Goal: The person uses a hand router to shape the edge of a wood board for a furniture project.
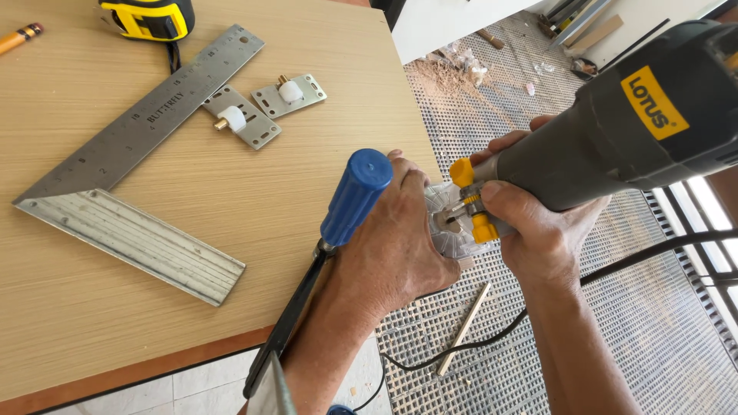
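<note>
Nearest us, our left hand (392, 246) presses down at the right edge of the board (192, 192), fingers curled about the clear base (450, 230) of the router (615, 131); a blue-handled tool (350, 200) rests against this wrist, its dark shaft slanting near and left. Just right, touching the same base, our right hand (538, 230) grips the router's grey body. The body's long axis runs far and right from the hands, and both hands meet at its nose. A steel square (131, 177) lies well left on the board.
</note>
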